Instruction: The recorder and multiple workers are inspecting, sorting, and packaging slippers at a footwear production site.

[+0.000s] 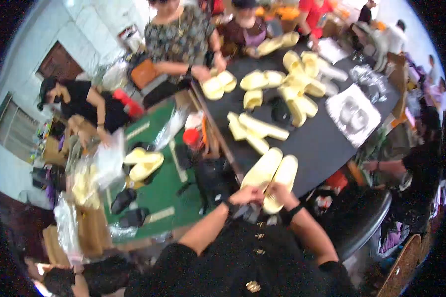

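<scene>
My left hand (246,195) and my right hand (281,193) meet at the near ends of a pair of pale yellow slippers (271,174) lying side by side on the black table (322,143). Both hands grip the slippers' near edges, the left on the left slipper, the right on the right one. A dark wristband sits on each wrist. Many more pale yellow slippers (292,84) lie spread and stacked across the far part of the table.
Two people at the far table edge handle slippers (218,84). A person in black (84,106) bends at the left over a green table (158,188) holding another slipper pair (142,163), plastic bags and dark items. Printed sheets (354,115) lie on the right.
</scene>
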{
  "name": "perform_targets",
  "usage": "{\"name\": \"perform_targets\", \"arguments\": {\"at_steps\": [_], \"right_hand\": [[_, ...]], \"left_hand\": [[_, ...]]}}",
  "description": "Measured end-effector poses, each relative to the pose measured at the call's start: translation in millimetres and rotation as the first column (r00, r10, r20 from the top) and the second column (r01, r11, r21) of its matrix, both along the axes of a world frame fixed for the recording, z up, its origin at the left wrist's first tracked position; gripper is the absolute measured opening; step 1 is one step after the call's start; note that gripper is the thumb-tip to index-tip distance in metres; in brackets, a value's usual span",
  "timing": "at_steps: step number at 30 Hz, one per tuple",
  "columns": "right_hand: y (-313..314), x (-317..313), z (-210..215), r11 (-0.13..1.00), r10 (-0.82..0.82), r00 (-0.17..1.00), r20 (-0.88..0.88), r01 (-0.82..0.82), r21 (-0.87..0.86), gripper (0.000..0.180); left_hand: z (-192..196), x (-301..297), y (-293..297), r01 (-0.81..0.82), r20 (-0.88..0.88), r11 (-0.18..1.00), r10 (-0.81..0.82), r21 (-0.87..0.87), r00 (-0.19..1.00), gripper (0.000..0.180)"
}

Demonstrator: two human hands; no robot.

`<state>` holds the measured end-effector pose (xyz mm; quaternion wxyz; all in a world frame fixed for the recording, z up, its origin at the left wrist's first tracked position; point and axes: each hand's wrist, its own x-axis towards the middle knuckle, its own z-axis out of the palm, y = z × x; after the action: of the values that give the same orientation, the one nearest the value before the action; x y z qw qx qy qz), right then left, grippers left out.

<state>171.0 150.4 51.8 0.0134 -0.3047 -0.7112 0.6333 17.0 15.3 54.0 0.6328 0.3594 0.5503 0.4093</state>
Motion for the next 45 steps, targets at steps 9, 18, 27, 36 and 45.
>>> {"name": "perform_targets", "arguments": {"at_steps": [9, 18, 27, 36, 45], "right_hand": [[-30.6, 28.1, -12.3, 0.972, 0.127, 0.991, -0.047, -0.115, 0.204, 0.018], [-21.7, 10.7, -10.2, 0.985, 0.128, 0.988, -0.092, -0.115, 0.128, 0.022], [-19.1, -9.1, 11.8, 0.930, 0.253, 0.961, -0.108, -0.211, 0.301, 0.018], [-29.4, 4.7, 11.8, 0.914, 0.215, 0.975, -0.055, -0.181, 0.363, 0.024], [-25.4, 4.0, -8.0, 0.924, 0.213, 0.977, -0.017, -0.195, 0.328, 0.023]], "left_hand": [[-51.1, 14.8, -29.5, -0.135, -0.010, 0.979, 0.138, 0.151, 0.990, 0.027], [18.2, 5.5, -19.1, -0.260, -0.159, 0.965, 0.253, -0.028, 0.954, 0.027], [5.9, 1.3, -7.1, -0.334, -0.144, 0.942, 0.337, 0.044, 0.931, 0.019], [14.4, 7.4, -15.2, -0.278, -0.231, 0.960, 0.264, -0.030, 0.936, 0.023], [12.4, 3.5, -14.2, -0.360, -0.092, 0.919, 0.350, -0.157, 0.932, 0.021]]}}
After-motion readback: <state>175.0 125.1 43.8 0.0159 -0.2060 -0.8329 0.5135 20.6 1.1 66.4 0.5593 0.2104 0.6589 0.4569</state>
